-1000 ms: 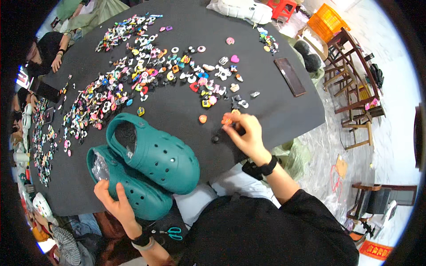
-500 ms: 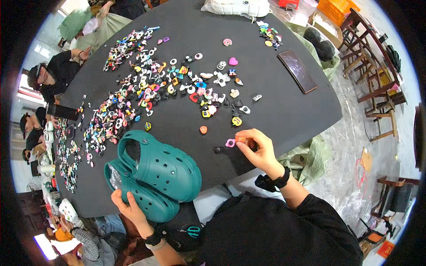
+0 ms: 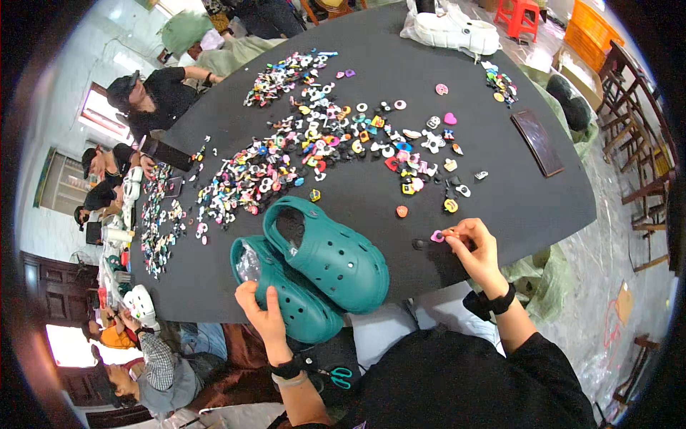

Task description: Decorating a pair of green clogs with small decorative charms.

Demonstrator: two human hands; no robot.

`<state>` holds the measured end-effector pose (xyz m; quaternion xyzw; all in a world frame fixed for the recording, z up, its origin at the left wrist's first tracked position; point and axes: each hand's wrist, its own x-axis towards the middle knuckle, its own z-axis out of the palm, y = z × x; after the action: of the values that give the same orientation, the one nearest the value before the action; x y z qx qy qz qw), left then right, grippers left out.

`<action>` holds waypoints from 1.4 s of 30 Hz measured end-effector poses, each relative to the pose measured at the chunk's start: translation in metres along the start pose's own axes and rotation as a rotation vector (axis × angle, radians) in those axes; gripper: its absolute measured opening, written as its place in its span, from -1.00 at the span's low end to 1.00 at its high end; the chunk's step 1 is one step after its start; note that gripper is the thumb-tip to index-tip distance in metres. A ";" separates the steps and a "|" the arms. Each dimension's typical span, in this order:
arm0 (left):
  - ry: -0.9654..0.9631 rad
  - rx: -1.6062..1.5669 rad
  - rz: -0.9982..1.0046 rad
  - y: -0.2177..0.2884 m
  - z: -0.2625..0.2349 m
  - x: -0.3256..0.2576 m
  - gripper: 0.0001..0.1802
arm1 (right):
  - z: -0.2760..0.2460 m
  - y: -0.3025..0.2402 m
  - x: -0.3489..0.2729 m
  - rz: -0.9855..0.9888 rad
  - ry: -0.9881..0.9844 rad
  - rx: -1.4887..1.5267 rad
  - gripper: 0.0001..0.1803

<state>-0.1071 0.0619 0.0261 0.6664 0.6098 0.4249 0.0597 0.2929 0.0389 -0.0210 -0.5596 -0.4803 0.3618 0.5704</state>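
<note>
Clogs sit nearest me on the black table (image 3: 514, 207), a teal pair lying side by side and touching. My left hand (image 3: 263, 309) rests on the nearer clog (image 3: 286, 297), fingers spread flat over its holed top and the thumb at its side; it presses down on the shoe more than it clasps it. Inside the opening of that clog I can see crumpled clear plastic (image 3: 248, 263) stuffed in. The farther clog (image 3: 330, 254) lies just beyond, toe pointing to my right, its opening dark, and I cannot tell whether anything is in it.

Behind the shoes, small coloured charms (image 3: 286, 168) lie scattered loose across the middle of the table, thick toward the left and thinner toward the right. An orange charm (image 3: 401, 211) and a yellow one (image 3: 450, 206) lie apart from the heap, closer to me. A small dark charm (image 3: 419, 244) lies on the table just left of my right hand.

My right hand (image 3: 475, 250) is at the near edge of the table, well apart from the clogs, thumb and forefinger pinched on a small pink charm (image 3: 437, 236) held just over the tabletop. A black band is on that wrist.

Farther right a dark flat phone (image 3: 540, 141) lies alone on the table. At the far edge a white shoe (image 3: 457, 32) stands.
</note>
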 end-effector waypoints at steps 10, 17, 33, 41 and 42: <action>0.011 -0.029 0.055 0.004 0.000 0.003 -0.76 | 0.007 -0.017 0.001 -0.136 -0.071 -0.253 -0.86; 0.036 -0.018 0.080 0.000 0.001 0.005 -0.74 | 0.035 -0.049 0.003 -0.166 -0.174 -0.337 -0.89; 0.071 -0.064 0.079 0.005 -0.004 0.007 -0.71 | 0.075 -0.060 0.040 -0.186 -0.472 -0.378 -0.89; -0.023 -0.616 -0.161 -0.003 -0.015 0.015 -0.72 | 0.091 -0.035 0.016 -0.183 -0.316 -0.533 -0.87; -0.047 -0.838 -0.266 -0.006 -0.026 0.020 -0.72 | 0.091 -0.031 0.013 -0.229 -0.303 -0.558 -0.88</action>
<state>-0.1305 0.0687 0.0490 0.5099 0.4637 0.6088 0.3929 0.2055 0.0746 0.0037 -0.5764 -0.6999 0.2289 0.3542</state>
